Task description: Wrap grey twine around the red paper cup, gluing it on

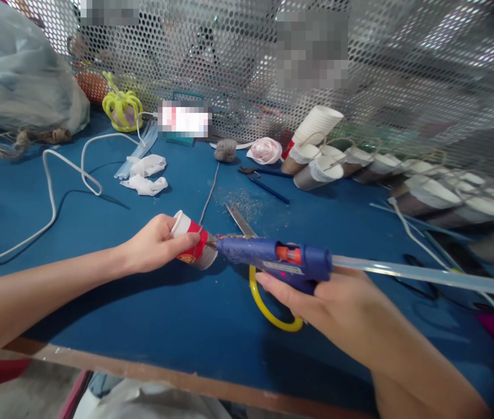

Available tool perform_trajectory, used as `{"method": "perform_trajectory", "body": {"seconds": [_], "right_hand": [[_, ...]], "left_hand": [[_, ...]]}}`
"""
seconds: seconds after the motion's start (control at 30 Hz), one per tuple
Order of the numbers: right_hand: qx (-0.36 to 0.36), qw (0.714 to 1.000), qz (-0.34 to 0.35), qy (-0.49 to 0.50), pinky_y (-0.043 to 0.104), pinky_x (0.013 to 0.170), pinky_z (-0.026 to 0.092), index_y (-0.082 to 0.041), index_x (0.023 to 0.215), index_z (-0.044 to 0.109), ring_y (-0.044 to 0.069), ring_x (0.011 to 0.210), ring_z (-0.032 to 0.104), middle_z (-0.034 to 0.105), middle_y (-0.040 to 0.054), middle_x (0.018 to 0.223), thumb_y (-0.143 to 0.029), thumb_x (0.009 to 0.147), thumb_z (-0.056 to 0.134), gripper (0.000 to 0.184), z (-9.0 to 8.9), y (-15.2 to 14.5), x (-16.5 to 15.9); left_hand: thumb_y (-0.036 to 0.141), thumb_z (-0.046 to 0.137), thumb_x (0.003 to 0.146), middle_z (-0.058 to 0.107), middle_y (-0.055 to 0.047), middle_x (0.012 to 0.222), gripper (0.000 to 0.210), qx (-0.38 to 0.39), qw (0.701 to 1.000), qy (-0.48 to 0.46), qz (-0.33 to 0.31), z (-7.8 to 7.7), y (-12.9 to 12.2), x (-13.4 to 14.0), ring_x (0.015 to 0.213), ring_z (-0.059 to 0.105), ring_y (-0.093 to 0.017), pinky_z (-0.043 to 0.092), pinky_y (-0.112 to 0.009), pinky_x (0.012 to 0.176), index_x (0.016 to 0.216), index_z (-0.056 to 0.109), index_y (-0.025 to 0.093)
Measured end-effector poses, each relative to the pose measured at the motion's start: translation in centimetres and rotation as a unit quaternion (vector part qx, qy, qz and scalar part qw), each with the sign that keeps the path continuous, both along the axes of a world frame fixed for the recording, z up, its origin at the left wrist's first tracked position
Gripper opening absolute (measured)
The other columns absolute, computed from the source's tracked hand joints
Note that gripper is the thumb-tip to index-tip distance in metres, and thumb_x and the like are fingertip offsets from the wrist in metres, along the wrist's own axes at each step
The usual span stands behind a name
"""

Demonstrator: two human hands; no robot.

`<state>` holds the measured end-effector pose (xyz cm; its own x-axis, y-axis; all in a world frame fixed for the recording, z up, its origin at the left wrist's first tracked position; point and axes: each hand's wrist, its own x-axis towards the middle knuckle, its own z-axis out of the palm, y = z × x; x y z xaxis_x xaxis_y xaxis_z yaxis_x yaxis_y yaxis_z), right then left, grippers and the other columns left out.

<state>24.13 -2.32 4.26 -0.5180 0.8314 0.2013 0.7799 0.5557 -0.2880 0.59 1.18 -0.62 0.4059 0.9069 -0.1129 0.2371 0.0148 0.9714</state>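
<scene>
My left hand [153, 244] is closed around a red and white paper cup [191, 228] tipped on its side, with the thumb along its wall. Grey yarn is wound near the cup's base, and a strand runs back to a small grey yarn ball [225, 151]. In my right hand [320, 297] is a blue hot glue gun [268, 253], its nozzle at the yarn-wrapped end of the cup. A long clear glue stick [425, 275] sticks out of its rear. Yellow-handled scissors [268, 308] lie partly hidden beneath the gun.
Blue-handled pliers [268, 185] and a pinkish rolled ribbon [265, 151] lie farther back. Several wrapped cups [319, 170] line the right rear by a perforated metal screen [238, 64]. White crumpled pieces [144, 185], a white cable [50, 192] and a large plastic bag [15, 75] occupy the left.
</scene>
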Motion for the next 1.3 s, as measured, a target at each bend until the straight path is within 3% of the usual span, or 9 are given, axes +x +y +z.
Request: {"method": "perform_trajectory", "body": {"seconds": [0.1, 0.27, 0.47, 0.6, 0.77, 0.9, 1.03, 1.17, 1.3], "right_hand": [[0.064, 0.996, 0.046, -0.052, 0.031, 0.05, 0.044, -0.022, 0.072, 0.07, 0.022, 0.053, 0.06, 0.065, 0.0065, 0.058, -0.033, 0.083, 0.033, 0.041, 0.4, -0.1, -0.5], [0.05, 0.998, 0.016, -0.024, 0.03, 0.053, 0.045, -0.02, 0.068, 0.065, 0.02, 0.054, 0.059, 0.062, 0.0064, 0.056, -0.038, 0.086, 0.026, 0.046, 0.7, -0.3, -1.0], [0.025, 1.0, 0.016, -0.005, 0.026, 0.054, 0.046, -0.024, 0.07, 0.062, 0.017, 0.056, 0.06, 0.064, 0.0028, 0.061, -0.034, 0.085, 0.034, 0.034, 0.2, -0.3, -0.7], [0.048, 0.999, 0.01, -0.019, 0.031, 0.055, 0.046, -0.023, 0.072, 0.065, 0.022, 0.06, 0.061, 0.064, 0.0047, 0.061, -0.033, 0.083, 0.039, 0.03, 0.1, -0.3, -0.6], [0.006, 1.0, 0.006, 0.008, 0.027, 0.057, 0.047, -0.023, 0.07, 0.063, 0.018, 0.055, 0.059, 0.064, 0.0026, 0.061, -0.033, 0.083, 0.037, 0.031, 0.3, -0.4, -0.7], [0.01, 1.0, -0.019, -0.011, 0.031, 0.059, 0.046, -0.023, 0.07, 0.062, 0.021, 0.061, 0.059, 0.063, 0.0044, 0.062, -0.038, 0.082, 0.04, 0.029, 0.4, -0.5, -0.7], [-0.089, 0.995, -0.027, 0.02, 0.026, 0.05, 0.045, -0.024, 0.07, 0.057, 0.015, 0.05, 0.054, 0.059, 0.0001, 0.058, -0.033, 0.08, 0.044, 0.019, 0.6, -0.7, -1.1], [-0.135, 0.989, -0.048, 0.031, 0.022, 0.039, 0.04, -0.023, 0.067, 0.052, 0.01, 0.04, 0.044, 0.051, -0.0051, 0.049, -0.033, 0.078, 0.051, 0.015, 0.7, -1.0, -1.4], [-0.113, 0.992, -0.033, 0.038, 0.025, 0.049, 0.045, -0.023, 0.068, 0.054, 0.013, 0.05, 0.053, 0.059, -0.0015, 0.058, -0.033, 0.079, 0.047, 0.016, 0.8, -0.9, -1.2]], "left_hand": [[0.031, 0.051, 0.072, 0.049, 0.004, 0.049, 0.026, -0.007, 1.0, -0.007, 0.003, 0.1, 0.0, 0.0, 0.045, 0.039, -0.006, 0.031, -0.016, 0.044, 0.058, 0.059, 0.011], [0.031, 0.051, 0.073, 0.055, 0.003, 0.052, 0.026, -0.014, 1.0, -0.014, 0.001, 0.1, 0.1, 0.0, 0.047, 0.044, -0.007, 0.034, -0.016, 0.046, 0.061, 0.061, 0.01], [0.031, 0.051, 0.074, 0.062, 0.001, 0.058, 0.025, -0.034, 0.999, -0.035, -0.012, 0.2, 0.0, 0.0, 0.052, 0.051, -0.008, 0.039, -0.017, 0.052, 0.067, 0.064, 0.011], [0.031, 0.052, 0.073, 0.055, 0.003, 0.049, 0.026, -0.011, 1.0, -0.013, 0.007, 0.1, 0.0, 0.1, 0.045, 0.044, -0.006, 0.034, -0.016, 0.045, 0.06, 0.061, 0.011], [0.03, 0.051, 0.074, 0.06, 0.002, 0.056, 0.025, -0.015, 1.0, -0.021, -0.006, -0.1, 0.1, 0.0, 0.049, 0.048, -0.007, 0.037, -0.016, 0.048, 0.067, 0.064, 0.011], [0.028, 0.052, 0.074, 0.058, 0.003, 0.051, 0.024, -0.013, 1.0, -0.023, 0.004, 0.0, 0.1, 0.0, 0.046, 0.047, -0.007, 0.037, -0.016, 0.047, 0.062, 0.064, 0.011], [0.029, 0.051, 0.075, 0.068, -0.001, 0.064, 0.025, -0.059, 0.996, -0.063, -0.008, 0.3, 0.0, 0.2, 0.059, 0.06, -0.012, 0.045, -0.019, 0.057, 0.076, 0.068, 0.011], [0.027, 0.051, 0.075, 0.069, -0.002, 0.064, 0.025, -0.062, 0.996, -0.062, 0.003, 0.5, -0.1, 0.3, 0.056, 0.06, -0.011, 0.045, -0.018, 0.053, 0.079, 0.069, 0.011], [0.029, 0.052, 0.075, 0.068, -0.003, 0.064, 0.026, -0.054, 0.997, -0.053, 0.003, 0.3, -0.1, 0.2, 0.055, 0.059, -0.011, 0.044, -0.018, 0.054, 0.077, 0.069, 0.01]]}}
